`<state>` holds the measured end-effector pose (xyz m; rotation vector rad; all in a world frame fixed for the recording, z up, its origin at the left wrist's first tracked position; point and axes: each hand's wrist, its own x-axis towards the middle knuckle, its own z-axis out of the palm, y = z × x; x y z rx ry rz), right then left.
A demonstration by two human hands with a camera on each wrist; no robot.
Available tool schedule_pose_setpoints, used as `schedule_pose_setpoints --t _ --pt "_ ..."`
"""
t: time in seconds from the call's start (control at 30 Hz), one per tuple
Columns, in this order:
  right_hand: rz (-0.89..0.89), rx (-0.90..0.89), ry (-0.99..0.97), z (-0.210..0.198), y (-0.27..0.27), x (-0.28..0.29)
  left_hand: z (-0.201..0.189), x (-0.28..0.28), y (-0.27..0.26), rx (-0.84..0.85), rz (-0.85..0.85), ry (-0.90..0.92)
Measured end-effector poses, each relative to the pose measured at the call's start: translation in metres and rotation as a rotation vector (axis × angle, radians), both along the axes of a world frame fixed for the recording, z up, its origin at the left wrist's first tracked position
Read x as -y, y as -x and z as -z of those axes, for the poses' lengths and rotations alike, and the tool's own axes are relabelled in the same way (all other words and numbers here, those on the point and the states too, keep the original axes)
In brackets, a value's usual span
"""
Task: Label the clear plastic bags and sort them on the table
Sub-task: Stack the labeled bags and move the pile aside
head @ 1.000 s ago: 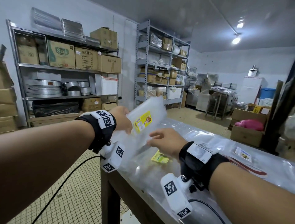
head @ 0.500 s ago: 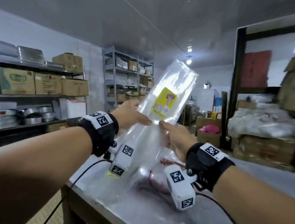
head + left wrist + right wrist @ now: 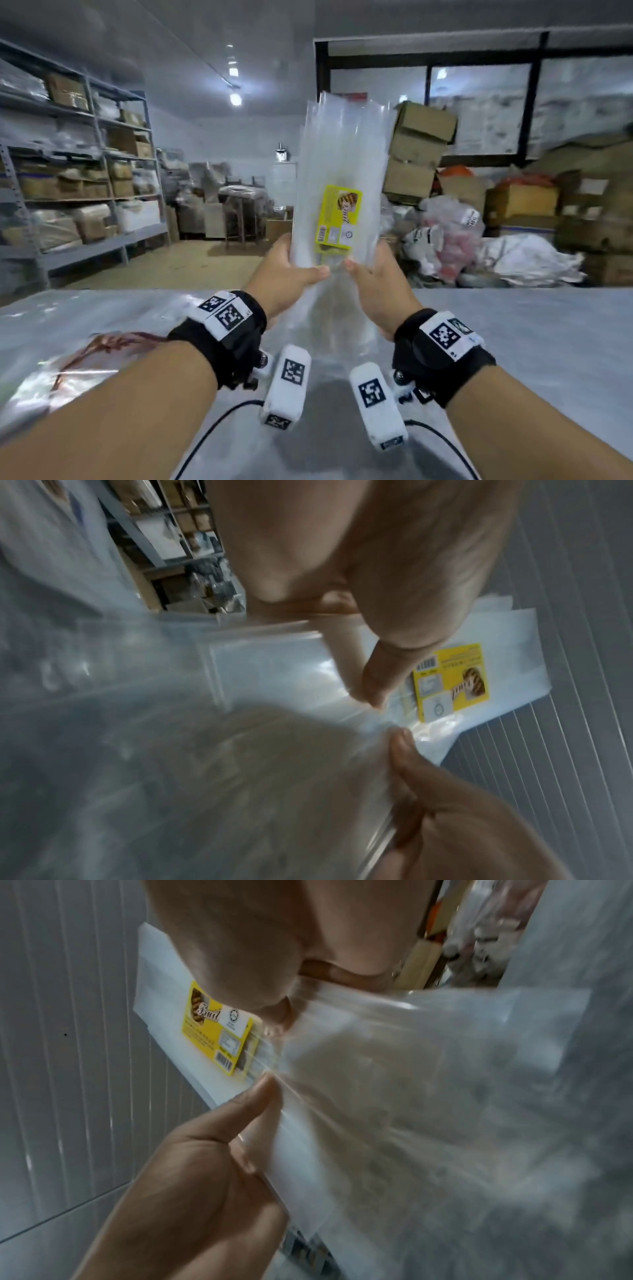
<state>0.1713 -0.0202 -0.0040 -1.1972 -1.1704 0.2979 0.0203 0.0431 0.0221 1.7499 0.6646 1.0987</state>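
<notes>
Both hands up in front of the chest, above the counter [image 3: 513, 342]. Left hand [image 3: 284, 270] pinches the lower left edge of a stack of clear plastic bags [image 3: 339, 154], thumb on the near face. Right hand [image 3: 380, 281] pinches the lower right edge the same way; thumb tips nearly meet under the yellow label [image 3: 337, 217]. Stack held upright, top edges fanned slightly, so more than one bag. Label sits on the front bag, low, slightly tilted. The wrist views show the label with a barcode and a food picture. Bags clear of the counter. More plastic sheeting [image 3: 85, 329] lies on the counter at left. Cardboard boxes [image 3: 416, 150] stacked behind.
</notes>
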Motion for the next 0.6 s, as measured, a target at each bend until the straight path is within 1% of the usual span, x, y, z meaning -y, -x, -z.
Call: schedule_pose_setpoints --t 0.1,0.17,0.27,0.37,0.43,0.6 --pt "0.065 0.052 0.032 0.007 -0.022 0.020 0.023 0.007 -0.034 0.008 0.026 -0.008" --pt "0.079 0.092 0.032 0.012 -0.032 0.026 0.034 0.008 -0.045 0.075 0.095 0.057" --pt "0.059 0.134 0.020 0.020 -0.038 0.028 0.040 0.009 -0.046 0.139 0.155 0.137" --pt "0.025 0.130 -0.007 0.026 -0.036 0.026 0.045 0.009 -0.040 0.152 0.140 0.127" --pt "-0.028 0.120 -0.012 0.028 -0.032 0.026 0.047 0.009 -0.035 0.145 0.128 0.105" --pt "-0.132 0.129 0.019 0.030 -0.026 0.032 0.056 0.009 -0.026 0.116 0.125 0.073"
